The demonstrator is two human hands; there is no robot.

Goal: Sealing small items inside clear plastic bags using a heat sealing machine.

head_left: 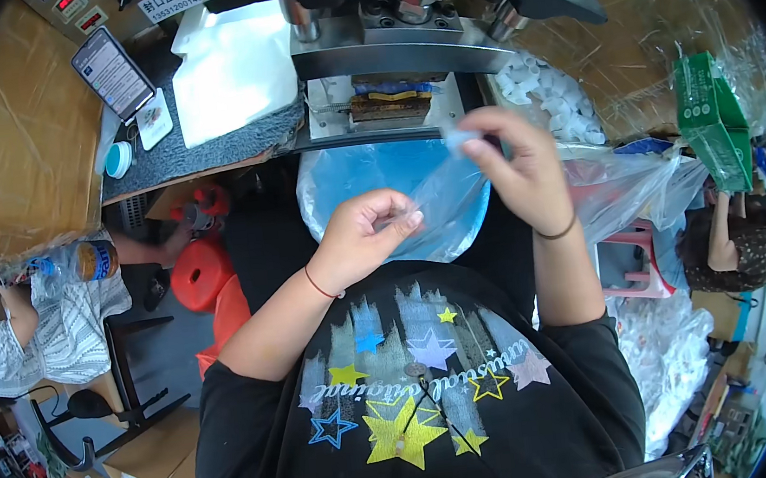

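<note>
I see my left hand with its grip pressed together, thumb and fingertips pinching the near edge of a clear plastic bag. My right hand sits higher and a little to the right of it, its grip also pinched, holding the bag's top corner, where something small and pale shows between the fingertips; I cannot tell what it is. The bag hangs stretched between the two grips, in the air above my lap and not touching the bench.

Just beyond the right grip lies a heap of small white caps, and straight ahead of both grips stands the metal press. Under the bag, below both grips, a big bag-lined blue bin stands open. Far to the left of the left grip a phone leans on the bench, a white sheet beside it. Well to the right of the right grip is a green box.
</note>
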